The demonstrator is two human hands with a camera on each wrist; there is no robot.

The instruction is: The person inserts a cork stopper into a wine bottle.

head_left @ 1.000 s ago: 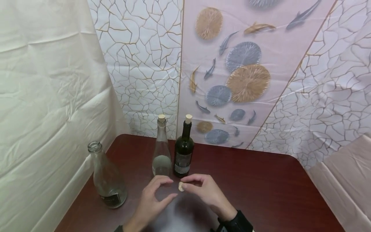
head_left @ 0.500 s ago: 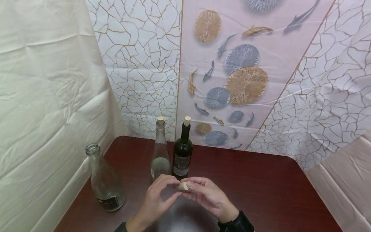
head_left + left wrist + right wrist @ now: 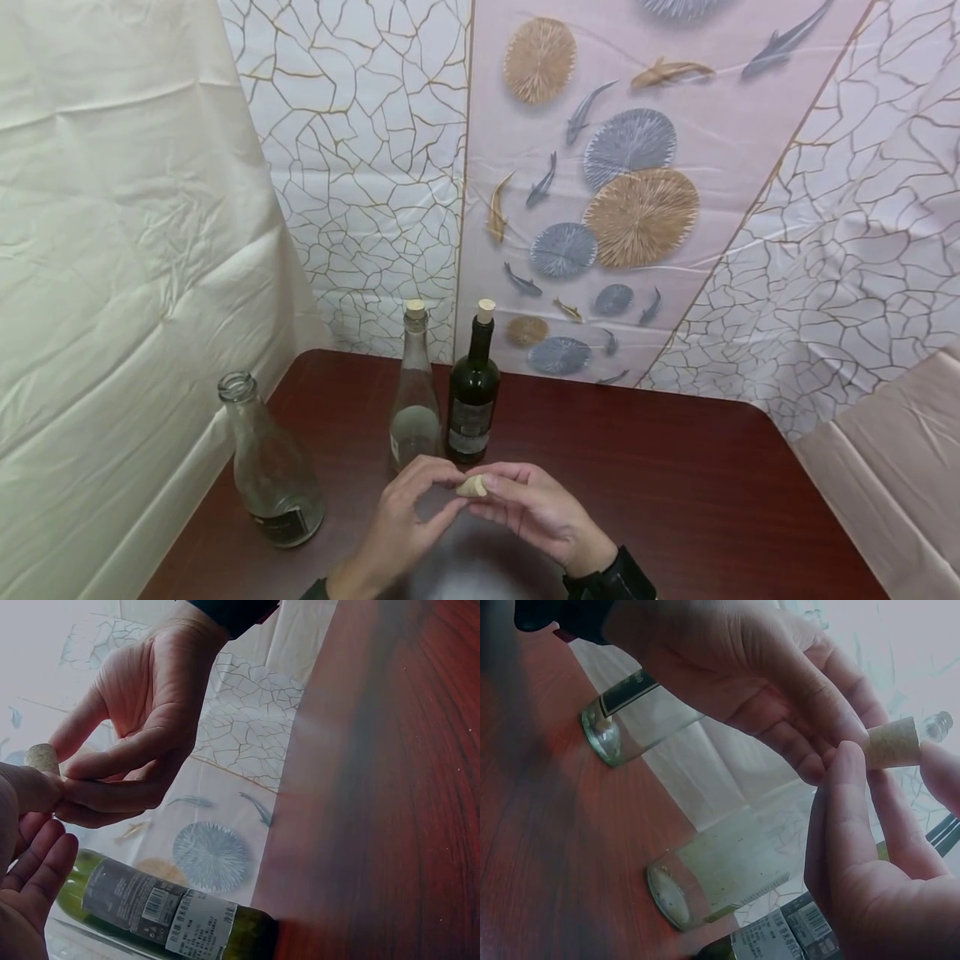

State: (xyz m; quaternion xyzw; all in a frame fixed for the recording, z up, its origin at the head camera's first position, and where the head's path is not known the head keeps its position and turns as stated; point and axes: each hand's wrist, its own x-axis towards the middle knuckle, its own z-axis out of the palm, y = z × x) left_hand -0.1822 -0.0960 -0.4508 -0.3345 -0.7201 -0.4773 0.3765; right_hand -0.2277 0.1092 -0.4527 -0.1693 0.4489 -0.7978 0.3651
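Left hand (image 3: 396,518): pinching cork (image 3: 469,487)
Right hand (image 3: 542,512): pinching cork
Green bottle (image 3: 472,408): cork's twelve o'clock
Stoppered clear bottle (image 3: 416,417): eleven o'clock
Open bottle (image 3: 273,471): nine o'clock

L hand (image 3: 395,518) now on cork (image 3: 470,487), prev. apart from it

Up over the tabletop (image 3: 637,508) hung the cork (image 3: 472,487), caught at the fingertips between left hand (image 3: 408,515) and right hand (image 3: 538,512)! A stubby little cylinder it was, pale tan and finely speckled (the right wrist view gave the best look at its flank), and it lay over on its side, one end toward each hand. Left fingertips met one end, the right thumb bore on the other, and parts of it hid behind them.
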